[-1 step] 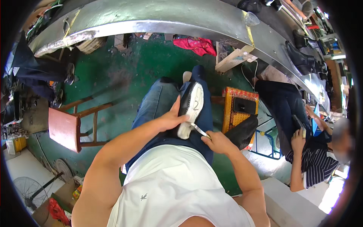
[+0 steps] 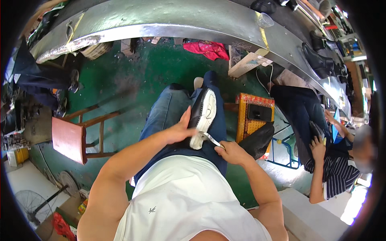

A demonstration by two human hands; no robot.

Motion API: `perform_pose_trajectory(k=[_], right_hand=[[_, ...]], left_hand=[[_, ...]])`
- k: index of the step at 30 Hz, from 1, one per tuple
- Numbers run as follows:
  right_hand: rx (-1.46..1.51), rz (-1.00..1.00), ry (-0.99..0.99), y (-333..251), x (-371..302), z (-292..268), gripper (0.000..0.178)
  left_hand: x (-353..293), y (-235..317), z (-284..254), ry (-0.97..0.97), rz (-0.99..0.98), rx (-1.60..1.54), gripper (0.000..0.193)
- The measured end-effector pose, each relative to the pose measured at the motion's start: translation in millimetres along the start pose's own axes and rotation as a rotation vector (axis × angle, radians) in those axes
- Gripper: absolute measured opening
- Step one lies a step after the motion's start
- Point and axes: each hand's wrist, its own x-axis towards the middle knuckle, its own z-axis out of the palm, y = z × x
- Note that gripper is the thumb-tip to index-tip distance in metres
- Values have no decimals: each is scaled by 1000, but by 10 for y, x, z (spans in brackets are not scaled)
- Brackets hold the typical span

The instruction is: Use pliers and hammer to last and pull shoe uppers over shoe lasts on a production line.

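A black shoe (image 2: 207, 110) lies sole-up along my thighs, its white underside marked in dark ink and its edge gathered all round. My left hand (image 2: 179, 131) holds the side of this shoe near the heel, fingers along the dark upper. Its thumb reaches over the white underside and is blurred by motion. From the right, my right hand (image 2: 232, 152) is closed round the handle of metal pincers (image 2: 212, 139). Their curved head meets the heel edge, close to my left thumb. Exactly what the jaws grip is too small to tell.
A pink-topped stool (image 2: 69, 139) stands at left. Right of my legs, a woven seat (image 2: 244, 129) carries a phone (image 2: 259, 112) and a dark boot-like piece (image 2: 257, 141). A metal bench (image 2: 161, 33) curves across the far side. A co-worker (image 2: 339, 172) sits at right.
My left thumb has shifted slightly left along the heel and is now blurred. The shoe and pincers have barely moved.
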Motion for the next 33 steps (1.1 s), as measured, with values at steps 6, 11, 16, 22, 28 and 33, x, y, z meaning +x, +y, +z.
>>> perform_pose_trajectory(k=[6, 11, 16, 22, 28, 33], right_hand=[[277, 95, -58, -296, -73, -342, 40], [271, -69, 227, -96, 314, 23, 38], [753, 20, 315, 279, 221, 401, 43], [977, 118, 232, 366, 203, 399, 50], [869, 117, 259, 410, 311, 312, 48], [889, 112, 236, 222, 219, 266, 45]], left_hand=[[-23, 245, 45, 44, -6, 116, 118], [217, 320, -168, 41, -66, 280, 111], [426, 443, -148, 217, -129, -117, 84], [4, 778, -320, 75, 97, -784, 72], [-81, 1115, -121, 37, -109, -1180, 67], [24, 975, -159, -105, -39, -1578, 71]])
